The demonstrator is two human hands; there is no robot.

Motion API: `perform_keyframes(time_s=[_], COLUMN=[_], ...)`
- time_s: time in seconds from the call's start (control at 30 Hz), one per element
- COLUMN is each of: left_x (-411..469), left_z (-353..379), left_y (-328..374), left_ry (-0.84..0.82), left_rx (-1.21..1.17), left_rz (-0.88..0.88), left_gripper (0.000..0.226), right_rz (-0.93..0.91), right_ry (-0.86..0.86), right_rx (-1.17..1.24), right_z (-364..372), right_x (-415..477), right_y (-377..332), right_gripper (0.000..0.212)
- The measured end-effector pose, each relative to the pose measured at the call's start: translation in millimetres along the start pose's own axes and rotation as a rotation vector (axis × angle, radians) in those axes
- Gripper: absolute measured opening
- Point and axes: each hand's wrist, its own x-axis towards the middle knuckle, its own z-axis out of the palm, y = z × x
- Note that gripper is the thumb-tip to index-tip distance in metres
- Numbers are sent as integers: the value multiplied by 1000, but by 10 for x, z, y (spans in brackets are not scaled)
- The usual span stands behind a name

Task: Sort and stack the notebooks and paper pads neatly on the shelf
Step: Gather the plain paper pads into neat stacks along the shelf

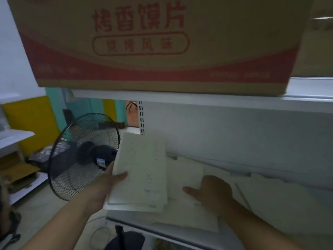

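Note:
A small stack of white notebooks (pixel 142 170) sits tilted at the left end of the white shelf (pixel 180 233). My left hand (pixel 106 184) grips its left edge, thumb lying on the top cover. More white pads (pixel 187 175) lie flat to the right of the stack. My right hand (pixel 210 190) rests on them with the thumb stretched toward the stack; its fingers are hidden behind the hand. Further white pads (pixel 281 195) spread along the shelf to the right, blurred together.
A large brown and red cardboard box (pixel 155 44) sits on the shelf board above (pixel 306 103), close overhead. A black standing fan (pixel 82 156) stands just left of the shelf end. Another white rack (pixel 12 139) with cartons is at far left.

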Motion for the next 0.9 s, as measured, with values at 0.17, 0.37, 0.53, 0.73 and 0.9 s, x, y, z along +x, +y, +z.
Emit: perform_keyframes(time_s=[0.17, 0.37, 0.53, 0.73, 0.9], left_x=[192, 491, 593, 268, -363], left_z=[-217, -85, 342, 1360, 2652], left_y=[69, 196, 244, 6, -558], left_ry=[-122, -262, -390, -539, -749], left_rx=[1, 34, 52, 55, 185], left_rz=[-29, -48, -22, -44, -54], left_gripper=[58, 72, 51, 51, 78], right_rz=[164, 274, 264, 219, 335], right_ry=[12, 227, 266, 79, 182], right_rx=[405, 869, 1193, 1242, 979], right_z=[15, -291, -761, -962, -1208], right_x=[64, -140, -663, -1332, -1762], right_y=[130, 510, 1207, 1937, 2426], right_gripper=[42, 21, 30, 51, 11])
